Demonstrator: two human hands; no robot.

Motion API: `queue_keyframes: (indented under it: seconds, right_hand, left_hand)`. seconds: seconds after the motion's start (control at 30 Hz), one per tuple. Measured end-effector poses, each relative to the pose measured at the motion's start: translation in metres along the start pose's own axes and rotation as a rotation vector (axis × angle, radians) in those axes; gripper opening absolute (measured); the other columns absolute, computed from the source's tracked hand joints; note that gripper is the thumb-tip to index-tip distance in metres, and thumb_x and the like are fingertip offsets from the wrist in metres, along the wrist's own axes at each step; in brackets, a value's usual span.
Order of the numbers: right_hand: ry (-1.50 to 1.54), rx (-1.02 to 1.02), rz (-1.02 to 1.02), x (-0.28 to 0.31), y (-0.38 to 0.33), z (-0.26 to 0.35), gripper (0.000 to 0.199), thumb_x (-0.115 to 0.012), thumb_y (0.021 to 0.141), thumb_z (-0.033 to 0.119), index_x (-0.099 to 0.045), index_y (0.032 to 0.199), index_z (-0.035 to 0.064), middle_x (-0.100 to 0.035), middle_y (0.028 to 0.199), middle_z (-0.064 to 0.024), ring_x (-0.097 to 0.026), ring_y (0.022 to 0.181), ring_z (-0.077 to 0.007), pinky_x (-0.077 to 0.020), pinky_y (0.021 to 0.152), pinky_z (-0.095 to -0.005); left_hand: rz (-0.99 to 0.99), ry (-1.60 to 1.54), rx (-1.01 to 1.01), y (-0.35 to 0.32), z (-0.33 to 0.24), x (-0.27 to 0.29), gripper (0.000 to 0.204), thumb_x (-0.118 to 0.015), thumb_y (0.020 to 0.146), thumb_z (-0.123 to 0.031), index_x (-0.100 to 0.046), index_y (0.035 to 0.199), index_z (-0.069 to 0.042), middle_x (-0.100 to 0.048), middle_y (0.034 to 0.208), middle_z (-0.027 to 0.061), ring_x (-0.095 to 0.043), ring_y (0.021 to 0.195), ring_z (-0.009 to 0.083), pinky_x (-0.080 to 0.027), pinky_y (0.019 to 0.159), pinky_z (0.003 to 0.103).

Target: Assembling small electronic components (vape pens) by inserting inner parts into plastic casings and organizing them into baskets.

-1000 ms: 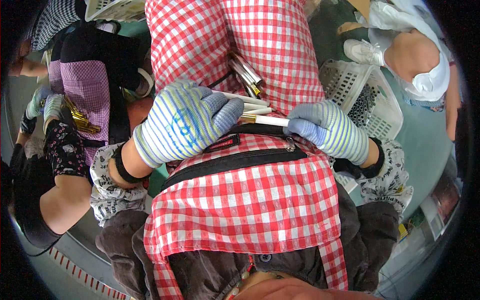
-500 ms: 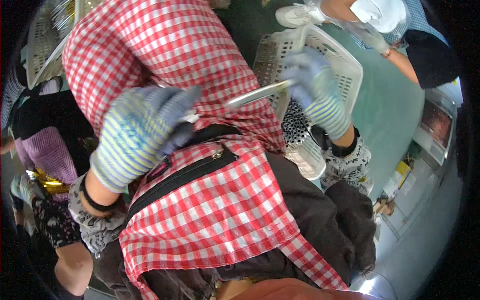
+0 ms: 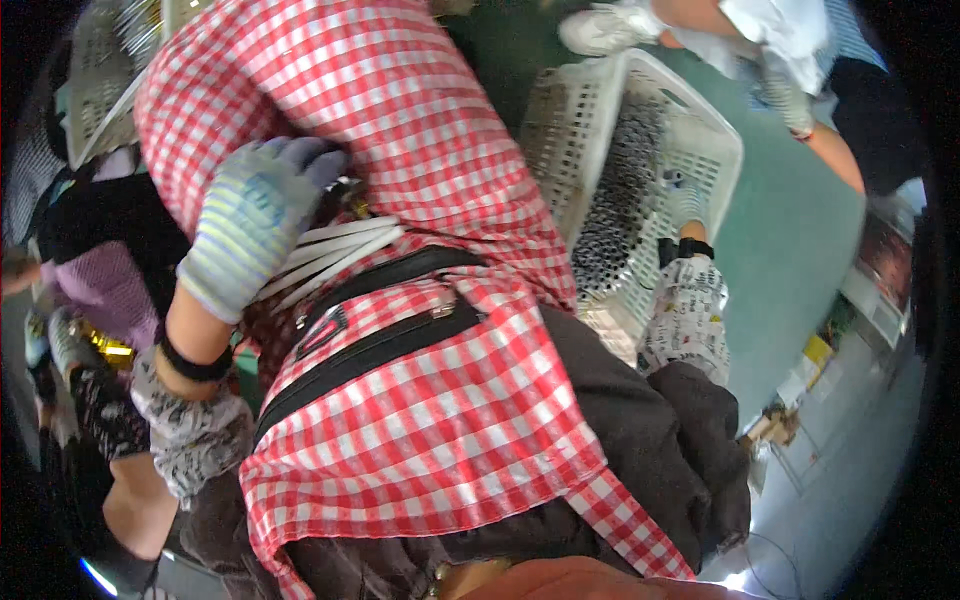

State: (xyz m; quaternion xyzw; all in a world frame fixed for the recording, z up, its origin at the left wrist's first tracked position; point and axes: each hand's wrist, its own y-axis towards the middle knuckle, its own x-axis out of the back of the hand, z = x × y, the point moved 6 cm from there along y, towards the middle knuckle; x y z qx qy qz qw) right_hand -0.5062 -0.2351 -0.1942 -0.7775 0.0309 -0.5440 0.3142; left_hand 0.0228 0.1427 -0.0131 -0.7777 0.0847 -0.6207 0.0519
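Note:
My left hand [image 3: 250, 225], in a striped knit glove, is over my lap with its fingers curled. Something dark and shiny [image 3: 345, 192] shows at its fingertips, too small to make out. Several thin white sticks [image 3: 345, 250] lie across the red-checked apron [image 3: 420, 400] just below that hand. My right hand [image 3: 687, 205], gloved alike, reaches down into a white plastic basket [image 3: 725, 150] at my right. It is beside a heap of metal tubes [image 3: 620, 190] whose hollow ends face up; its fingers are mostly hidden.
A second pale basket [image 3: 95, 95] with shiny thin pieces stands at the far left. Another person's gloved hand [image 3: 785, 95] and white shoe [image 3: 600, 30] are at the far right. At the left sits a person in purple and black clothing [image 3: 105, 285], near gold shiny pieces [image 3: 110, 347].
My right hand has gone from above the lap down into the basket, and the silver tube it held is no longer seen. My left hand has moved up and away, uncovering the white sticks.

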Motion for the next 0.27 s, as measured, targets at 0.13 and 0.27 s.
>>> queue_keyframes:
  seconds: [0.13, 0.27]
  right_hand:
    - [0.043, -0.118, -0.181, 0.009, 0.004, 0.002, 0.042, -0.053, 0.092, 0.031, -0.060, 0.120, 0.0011, -0.064, 0.117, -0.0215, -0.060, 0.109, -0.0383, -0.0455, 0.093, -0.0465]
    - [0.290, 0.026, -0.290, 0.082, -0.001, 0.081, 0.044, -0.052, 0.093, 0.033, -0.059, 0.124, 0.0029, -0.062, 0.122, -0.0213, -0.058, 0.113, -0.0374, -0.0440, 0.098, -0.0461]
  left_hand:
    - [0.075, 0.064, -0.044, 0.011, -0.003, -0.010, 0.032, -0.058, 0.079, -0.013, -0.063, 0.111, -0.011, -0.062, 0.112, 0.0106, -0.061, 0.100, 0.0283, -0.049, 0.083, 0.039]
    - [0.097, 0.117, -0.009, 0.004, -0.003, -0.008, 0.030, -0.056, 0.083, -0.013, -0.063, 0.113, -0.013, -0.062, 0.114, 0.0096, -0.060, 0.105, 0.0270, -0.049, 0.086, 0.038]
